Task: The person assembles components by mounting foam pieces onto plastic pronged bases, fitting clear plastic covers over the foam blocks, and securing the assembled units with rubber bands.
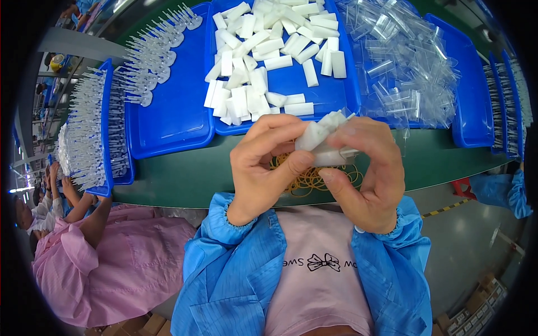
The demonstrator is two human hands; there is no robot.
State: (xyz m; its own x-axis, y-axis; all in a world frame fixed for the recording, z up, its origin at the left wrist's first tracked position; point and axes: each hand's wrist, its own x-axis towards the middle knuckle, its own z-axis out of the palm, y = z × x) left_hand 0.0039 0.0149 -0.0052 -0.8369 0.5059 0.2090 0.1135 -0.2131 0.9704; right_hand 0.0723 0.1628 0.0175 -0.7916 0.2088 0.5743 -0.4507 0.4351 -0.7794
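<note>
Between hands (pixel 260 159), white piece (pixel 318 133) aslant, up-rightward

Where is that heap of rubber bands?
In the head view, the rubber bands lie near the middle on the green table, showing between the left hand and the right hand.

Dark lettering (pixel 294 262), partly covered by the blue jacket (pixel 235 280), flanks a printed bow (pixel 323 262) on the pink shirt (pixel 319 297).

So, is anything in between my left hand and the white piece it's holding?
Nothing visible. Your bare left hand holds the white piece directly, thumb and fingers against it. The loose tan rubber bands are on the green table, not between them.
</note>
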